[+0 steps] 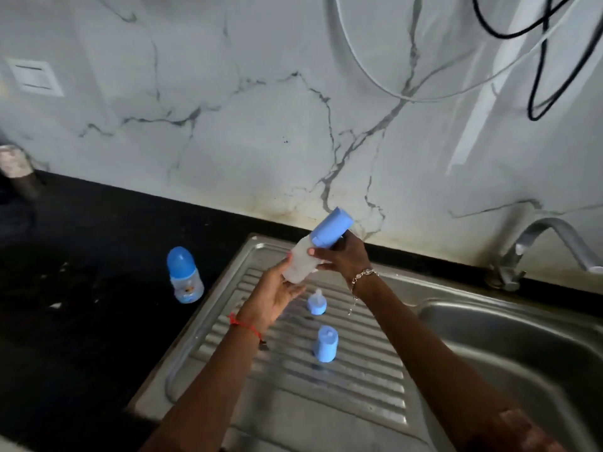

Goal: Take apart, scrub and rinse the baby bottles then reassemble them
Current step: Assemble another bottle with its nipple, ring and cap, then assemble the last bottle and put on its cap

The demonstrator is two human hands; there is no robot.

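A clear baby bottle (301, 262) with a blue cap (331, 232) on top is tilted above the steel drainboard (359, 380). My left hand (277, 295) cups its base from below. My right hand (342, 256) grips it near the cap. A blue collar with a clear teat (316, 303) stands on the drainboard below the hands. A loose blue cap (325, 343) stands a little nearer. A second, assembled bottle (184, 275) with a blue cap stands upright on the black counter to the left.
The sink basin (522, 353) lies to the right, with a steel tap (535, 243) behind it. A black counter (81, 288) stretches left. The marble wall carries a switch plate (36, 76) and hanging cables (538, 60). A dim object (16, 171) stands at far left.
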